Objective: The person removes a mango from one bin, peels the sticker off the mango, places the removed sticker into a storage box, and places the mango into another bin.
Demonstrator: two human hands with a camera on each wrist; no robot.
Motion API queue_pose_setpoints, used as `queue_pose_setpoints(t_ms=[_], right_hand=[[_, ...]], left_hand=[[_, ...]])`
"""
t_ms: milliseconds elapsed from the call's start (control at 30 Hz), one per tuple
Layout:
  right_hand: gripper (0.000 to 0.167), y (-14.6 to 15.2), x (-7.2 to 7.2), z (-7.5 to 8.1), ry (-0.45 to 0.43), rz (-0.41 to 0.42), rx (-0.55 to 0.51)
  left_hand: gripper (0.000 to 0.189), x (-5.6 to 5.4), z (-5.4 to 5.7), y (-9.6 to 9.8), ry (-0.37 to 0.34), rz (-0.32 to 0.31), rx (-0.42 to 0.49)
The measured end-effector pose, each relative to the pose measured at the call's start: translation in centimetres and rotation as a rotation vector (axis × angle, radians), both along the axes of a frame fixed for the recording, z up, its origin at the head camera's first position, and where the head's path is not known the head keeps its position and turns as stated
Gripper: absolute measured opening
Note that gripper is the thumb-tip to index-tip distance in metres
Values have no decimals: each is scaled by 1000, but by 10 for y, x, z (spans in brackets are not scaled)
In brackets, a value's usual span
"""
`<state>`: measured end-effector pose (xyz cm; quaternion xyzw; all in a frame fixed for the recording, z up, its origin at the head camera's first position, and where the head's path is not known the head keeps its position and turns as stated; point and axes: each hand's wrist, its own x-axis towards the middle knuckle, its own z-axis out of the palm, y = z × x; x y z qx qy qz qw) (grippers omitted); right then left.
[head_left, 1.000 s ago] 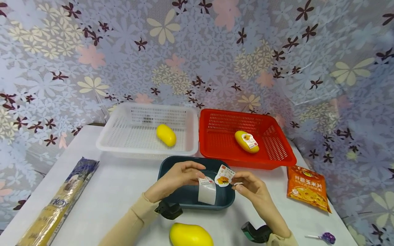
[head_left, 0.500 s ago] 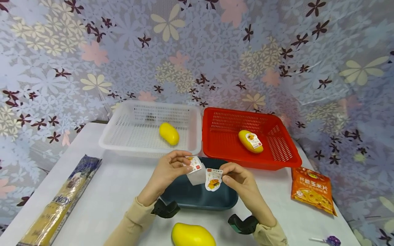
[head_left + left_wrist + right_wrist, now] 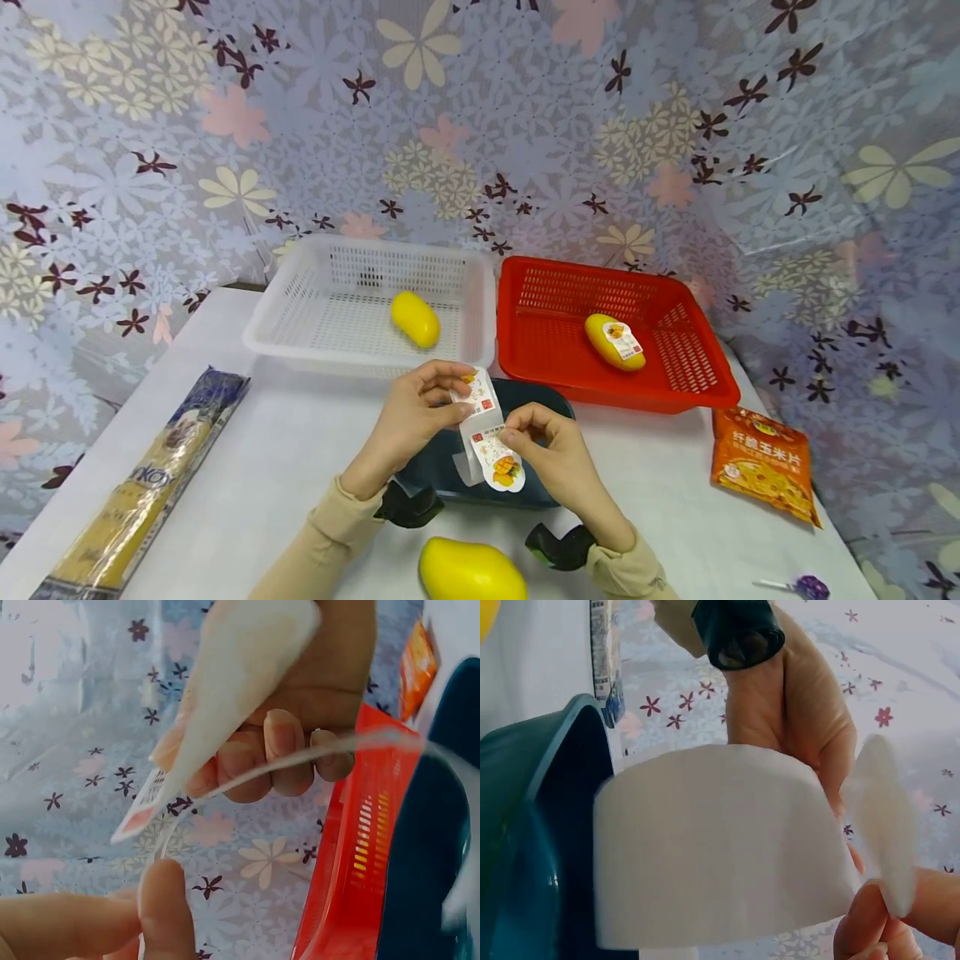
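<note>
Left hand [image 3: 408,417] pinches backing strip [image 3: 467,440]; right hand [image 3: 558,458] pinches sticker [image 3: 497,460], long axis slanted, fruit-print end toward near edge of counter [image 3: 300,442]

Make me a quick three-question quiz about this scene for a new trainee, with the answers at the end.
1. True or false: the yellow fruit in the red basket bears a label.

2. Multiple choice: what does the right hand pinch?
A) A lollipop
B) A printed sticker
C) A snack bag

3. Counting: how many yellow fruits show in the head view?

Key:
1. True.
2. B.
3. Three: the labelled one, one fruit in the white basket and one mango-shaped fruit on the table.
</note>
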<state>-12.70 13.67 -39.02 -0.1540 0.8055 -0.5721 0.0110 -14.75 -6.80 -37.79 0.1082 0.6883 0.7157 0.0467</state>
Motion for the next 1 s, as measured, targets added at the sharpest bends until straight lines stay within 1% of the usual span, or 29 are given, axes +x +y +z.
queue_pose_setpoints(t_ms=[100,200,267,400,500,600,767,1000], right_hand=[[8,-2,1,0,-14,-27,2],[9,-4,1,0,-31,-59,4],[10,-5,1,0,-51,-84,4],[10,-6,0,0,-79,-125,-7],[10,-5,-1,-1,-77,-142,-12],[10,-5,-1,-2,-69,-144,-13],[10,-5,-1,-2,-57,-145,-7],[9,-6,-1,-1,-62,-147,-2]], left_hand=[[38,2,1,3,61,27,-68],[37,6,2,6,101,66,-108],[36,8,2,8,120,93,-103],[34,10,2,12,150,149,-64],[33,10,0,14,158,178,-40],[33,10,-1,16,165,188,-35],[33,12,0,17,179,199,-54],[33,15,0,19,162,210,-79]])
